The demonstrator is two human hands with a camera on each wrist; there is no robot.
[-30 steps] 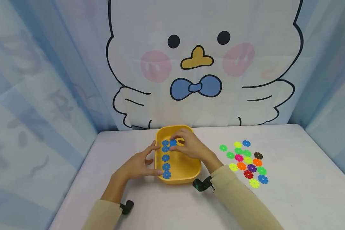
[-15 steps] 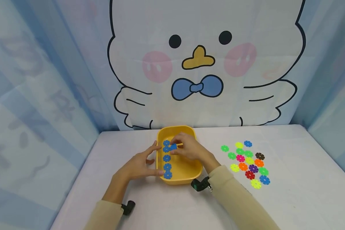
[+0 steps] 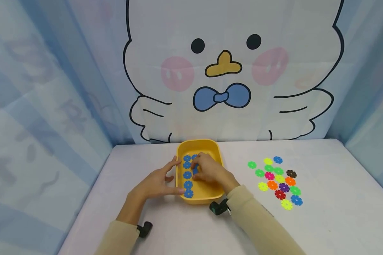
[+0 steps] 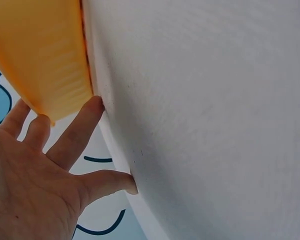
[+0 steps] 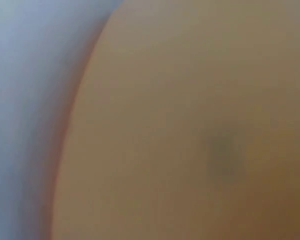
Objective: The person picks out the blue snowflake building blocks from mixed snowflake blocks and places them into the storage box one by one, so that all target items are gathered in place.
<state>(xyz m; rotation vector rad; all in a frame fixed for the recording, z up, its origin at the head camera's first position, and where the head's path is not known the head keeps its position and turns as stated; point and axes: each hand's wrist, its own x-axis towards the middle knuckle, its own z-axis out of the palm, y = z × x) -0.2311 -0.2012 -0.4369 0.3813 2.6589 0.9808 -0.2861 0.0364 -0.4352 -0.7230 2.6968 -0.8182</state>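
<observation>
A yellow tray (image 3: 208,194) lies on the table in the head view. Blue snowflake discs (image 3: 187,175) form a column along its left side. Another blue disc (image 3: 194,157) shows partly at the top of a second column. Inside the tray my right hand (image 3: 212,171) pinches a blue snowflake disc (image 3: 195,170) between thumb and fingers, low over the tray floor; the fingers cover part of it. My left hand (image 3: 153,184) rests spread against the tray's left side, thumb near the front corner. In the left wrist view, its fingers touch the tray's outer wall (image 4: 45,65).
Loose snowflake discs (image 3: 279,179) in green, yellow, orange, pink, red, purple, black and blue lie on the white table (image 3: 332,198) right of the tray. A curtain (image 3: 223,120) with a cartoon bird hangs behind. The right wrist view is blurred and close to skin.
My right hand has moved toward the near side of the tray with the pinched disc, uncovering a blue disc at the second column's top. My left hand stays at the tray's left side.
</observation>
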